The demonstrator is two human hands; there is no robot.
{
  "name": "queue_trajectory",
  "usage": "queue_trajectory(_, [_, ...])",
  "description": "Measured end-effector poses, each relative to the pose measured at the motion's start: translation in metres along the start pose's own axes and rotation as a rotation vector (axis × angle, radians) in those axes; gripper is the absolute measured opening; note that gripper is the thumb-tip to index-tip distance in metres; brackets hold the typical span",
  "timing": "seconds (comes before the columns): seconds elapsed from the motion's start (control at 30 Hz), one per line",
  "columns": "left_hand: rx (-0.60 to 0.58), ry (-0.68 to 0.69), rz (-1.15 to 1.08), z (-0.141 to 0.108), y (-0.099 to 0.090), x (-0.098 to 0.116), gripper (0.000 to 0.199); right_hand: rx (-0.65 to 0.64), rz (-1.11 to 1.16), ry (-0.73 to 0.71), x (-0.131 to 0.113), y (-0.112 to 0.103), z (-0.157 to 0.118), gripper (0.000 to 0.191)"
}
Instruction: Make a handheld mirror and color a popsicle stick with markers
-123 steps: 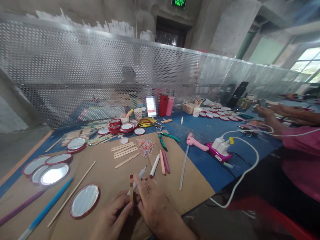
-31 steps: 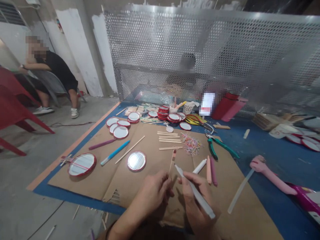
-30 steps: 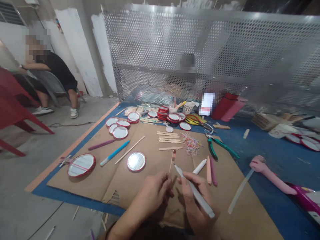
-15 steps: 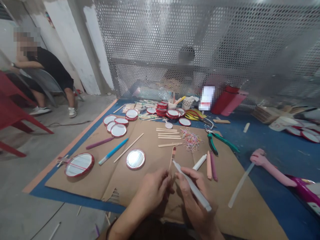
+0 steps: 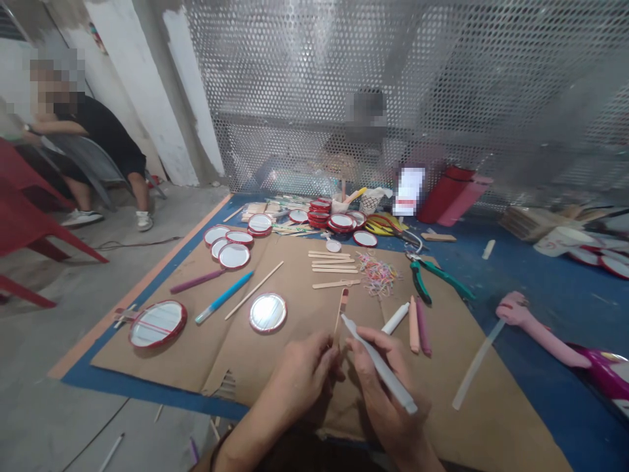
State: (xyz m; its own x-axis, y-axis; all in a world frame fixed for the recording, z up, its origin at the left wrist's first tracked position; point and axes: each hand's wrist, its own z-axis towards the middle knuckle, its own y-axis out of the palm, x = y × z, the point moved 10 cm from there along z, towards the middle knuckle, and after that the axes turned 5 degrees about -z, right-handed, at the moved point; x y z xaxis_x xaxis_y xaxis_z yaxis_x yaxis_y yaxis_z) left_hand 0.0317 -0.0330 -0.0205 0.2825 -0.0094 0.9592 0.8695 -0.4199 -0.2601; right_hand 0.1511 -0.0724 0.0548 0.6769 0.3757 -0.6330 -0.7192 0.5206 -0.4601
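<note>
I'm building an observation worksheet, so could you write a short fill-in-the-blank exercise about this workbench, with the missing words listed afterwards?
1. The right hand holds a slim marker whose barrel is ____.
2. The left hand holds a flat wooden stick, its reddish-brown end pointing ____ from the person.
3. The round, mirror-like disc lying on the brown cardboard sheet has a ____ rim.
4. In the picture, the bright-blue pen lies to that disc's ____.

Missing words: white; away; red; left.
</note>
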Motion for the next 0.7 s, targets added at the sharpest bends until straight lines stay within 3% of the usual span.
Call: queue_trajectory(0.7, [-0.013, -0.006, -0.016, 0.0006, 0.0007, 0.0014, 0.024, 0.015, 0.052, 0.060, 0.0068, -0.0018, -0.0034, 0.016])
